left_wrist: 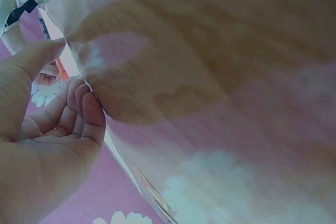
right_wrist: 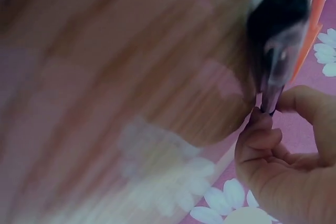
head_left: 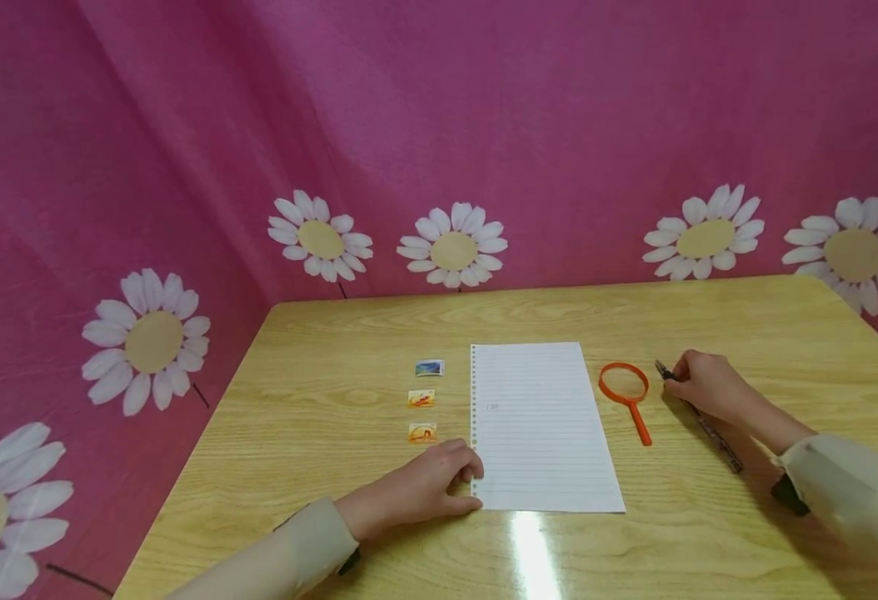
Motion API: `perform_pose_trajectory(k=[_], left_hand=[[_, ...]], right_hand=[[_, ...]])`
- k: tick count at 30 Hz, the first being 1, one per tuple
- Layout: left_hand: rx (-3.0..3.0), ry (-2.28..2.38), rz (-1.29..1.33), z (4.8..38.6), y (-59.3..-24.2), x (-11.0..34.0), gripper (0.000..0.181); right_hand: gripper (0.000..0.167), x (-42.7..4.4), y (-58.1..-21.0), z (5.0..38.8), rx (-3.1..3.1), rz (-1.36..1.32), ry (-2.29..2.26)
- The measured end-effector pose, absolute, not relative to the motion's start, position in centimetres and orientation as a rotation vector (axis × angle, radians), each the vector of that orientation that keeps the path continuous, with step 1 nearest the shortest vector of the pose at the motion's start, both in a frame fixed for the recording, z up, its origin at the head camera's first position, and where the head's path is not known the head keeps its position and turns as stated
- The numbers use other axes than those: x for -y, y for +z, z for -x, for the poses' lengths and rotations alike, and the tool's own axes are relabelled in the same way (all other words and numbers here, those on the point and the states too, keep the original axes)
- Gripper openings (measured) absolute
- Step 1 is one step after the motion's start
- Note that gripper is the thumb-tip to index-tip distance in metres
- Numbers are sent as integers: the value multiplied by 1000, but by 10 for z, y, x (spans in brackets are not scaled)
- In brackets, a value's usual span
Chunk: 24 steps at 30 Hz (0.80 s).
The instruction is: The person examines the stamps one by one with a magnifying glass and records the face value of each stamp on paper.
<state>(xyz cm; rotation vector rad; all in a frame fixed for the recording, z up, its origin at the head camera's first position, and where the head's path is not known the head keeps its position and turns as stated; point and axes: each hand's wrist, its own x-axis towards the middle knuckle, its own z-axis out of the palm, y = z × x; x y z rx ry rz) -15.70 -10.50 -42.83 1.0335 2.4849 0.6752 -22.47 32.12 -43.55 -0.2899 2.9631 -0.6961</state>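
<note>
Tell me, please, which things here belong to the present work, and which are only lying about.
Likely in the work: pen, pinched by the right hand; lined loose-leaf sheet, touched by the left hand.

Seemingly just lying by, untouched: orange magnifying glass; blue stamp; two yellow stamps.

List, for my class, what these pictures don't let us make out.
Writing on the paper: head view, too small to read.
Details on the three cards: head view, too small.
Part of the pen: head view, hidden by the right hand.
Part of the magnifying glass: right wrist view, cut off by top edge.
</note>
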Motion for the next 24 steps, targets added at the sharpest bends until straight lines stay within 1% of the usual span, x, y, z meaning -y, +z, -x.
perform_pose_trajectory(k=[4,8,11,15,20,24], left_hand=[[-2480,679,-1032,157,-429,105,23],[-2485,674,-1031,157,-429,105,23],[-2486,672,-1028,157,-429,105,23],[-2485,672,-1036,157,-428,105,23],[-2489,669,-1039,158,-428,104,23],[-2488,672,-1035,157,-429,105,23]], right_hand=[[21,-322,-436,223,-3015,283,-741],[25,-323,-438,220,-3075,344,-805],[30,-324,-438,217,-3122,448,-810],[34,-325,-439,217,-3236,661,-715],[33,-325,-441,221,-3345,922,-536],[32,-326,-442,220,-3346,1010,-528]])
